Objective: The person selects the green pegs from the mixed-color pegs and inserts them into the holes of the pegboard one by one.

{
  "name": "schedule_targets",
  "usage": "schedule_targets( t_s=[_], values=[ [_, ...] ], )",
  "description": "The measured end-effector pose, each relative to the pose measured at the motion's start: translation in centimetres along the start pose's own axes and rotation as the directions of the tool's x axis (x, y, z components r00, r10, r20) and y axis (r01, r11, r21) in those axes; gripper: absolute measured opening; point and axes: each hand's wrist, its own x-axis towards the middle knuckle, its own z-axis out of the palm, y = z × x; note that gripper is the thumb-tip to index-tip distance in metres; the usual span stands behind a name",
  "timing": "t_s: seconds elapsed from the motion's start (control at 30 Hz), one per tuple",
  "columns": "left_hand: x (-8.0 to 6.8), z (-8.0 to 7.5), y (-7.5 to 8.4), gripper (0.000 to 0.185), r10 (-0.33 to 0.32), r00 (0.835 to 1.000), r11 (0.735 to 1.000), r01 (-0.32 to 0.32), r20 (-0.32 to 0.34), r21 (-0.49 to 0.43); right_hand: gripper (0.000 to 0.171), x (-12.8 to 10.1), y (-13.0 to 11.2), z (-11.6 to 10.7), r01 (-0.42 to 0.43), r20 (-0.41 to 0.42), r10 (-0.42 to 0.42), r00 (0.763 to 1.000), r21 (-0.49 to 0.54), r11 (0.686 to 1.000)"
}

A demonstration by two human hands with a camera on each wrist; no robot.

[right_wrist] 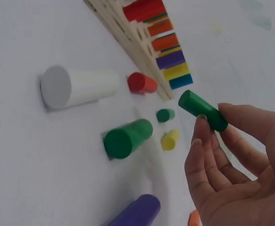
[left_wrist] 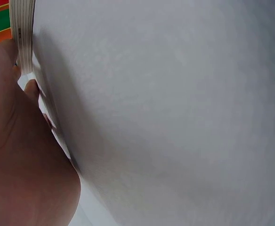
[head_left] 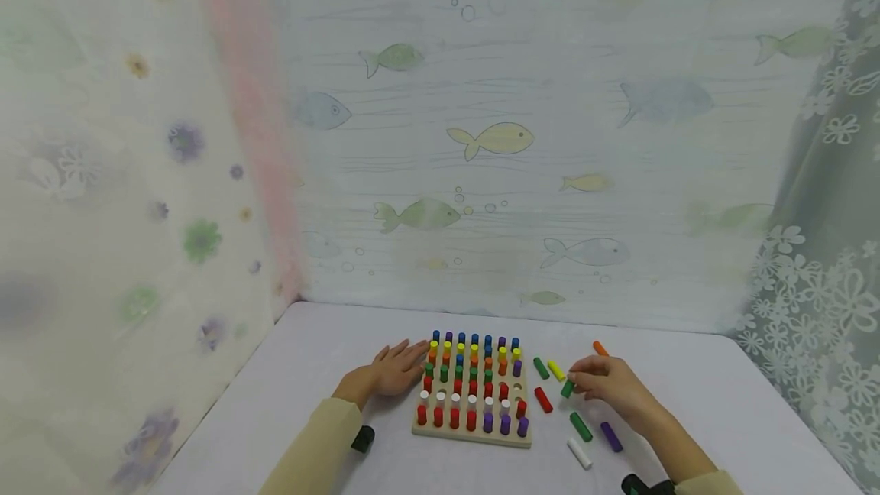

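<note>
A wooden pegboard (head_left: 440, 435) stands on the white table, filled with rows of red, white, green, orange, yellow, blue and purple pegs. Two holes near its right side show no peg. My left hand (head_left: 397, 370) rests flat on the table, its fingertips against the board's left edge; in the left wrist view the fingers are partly hidden behind the palm. To the right of the board, my right hand (head_left: 612, 384) pinches a green peg (right_wrist: 201, 110) between thumb and fingertips, held tilted above the table.
Loose pegs lie right of the board: red (head_left: 543, 399), yellow (head_left: 556, 370), orange (head_left: 600, 347), purple (head_left: 610, 436), white (head_left: 579, 453), a near green peg (head_left: 580, 426) and a far green peg (head_left: 541, 367). A fish-patterned curtain (head_left: 495, 174) hangs behind the table.
</note>
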Motion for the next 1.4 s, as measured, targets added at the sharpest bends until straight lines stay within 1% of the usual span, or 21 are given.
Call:
schedule_targets(
  t_s=[0.07,0.27,0.47,0.57,0.67,0.8,0.93,1.03,1.2,1.27,1.4],
  values=[
    [0.0,0.0,0.0,0.059,0.001,1.000,1.000,-0.001,-0.003,0.002,0.037,-0.1,-0.3,0.1,-0.001,0.005,0.001,1.000,0.006,1.000],
    [0.2,0.1,-0.3,0.060,0.000,1.000,1.000,0.000,0.002,-0.015,0.035,-0.2,-1.5,0.6,0.044,0.020,-0.044,0.999,-0.011,0.999],
    [1.2,1.1,-1.4,0.061,-0.001,1.000,1.000,0.002,0.004,-0.019,0.031,-0.3,-2.4,1.4,0.104,0.011,-0.103,0.995,-0.010,0.995],
    [1.3,1.3,-1.6,0.060,0.011,1.000,0.999,-0.011,-0.011,-0.032,0.028,-0.2,-2.6,1.9,0.140,-0.005,-0.140,0.990,-0.035,0.990],
    [1.2,1.2,-1.5,0.061,0.012,1.000,0.999,-0.012,-0.005,-0.035,0.024,-0.2,-2.9,2.5,0.151,-0.035,-0.153,0.988,-0.062,0.987],
    [0.7,0.6,-0.9,0.061,0.008,1.000,1.000,-0.008,0.012,-0.021,0.020,-0.1,-3.4,3.2,0.162,-0.076,-0.168,0.983,-0.085,0.983],
    [0.1,0.1,-0.3,0.060,0.007,1.000,1.000,-0.007,0.014,-0.014,0.016,0.3,-3.5,4.0,0.198,-0.097,-0.211,0.973,-0.122,0.973],
    [0.2,0.1,-0.3,0.059,0.006,1.000,1.000,-0.006,0.004,-0.015,0.015,0.5,-3.5,4.6,0.214,-0.104,-0.231,0.967,-0.157,0.964],
    [1.1,0.9,-1.1,0.059,0.004,1.000,1.000,-0.004,-0.005,-0.022,0.013,0.9,-3.6,5.8,0.238,-0.117,-0.265,0.957,-0.205,0.950],
    [1.0,0.9,-1.1,0.059,0.007,1.000,1.000,-0.007,-0.002,-0.022,0.012,1.1,-3.6,6.2,0.247,-0.120,-0.276,0.954,-0.212,0.946],
    [0.4,0.2,-0.4,0.059,0.008,1.000,1.000,-0.008,0.009,-0.021,0.011,1.4,-3.4,7.0,0.257,-0.125,-0.289,0.949,-0.220,0.941]
  ],
)
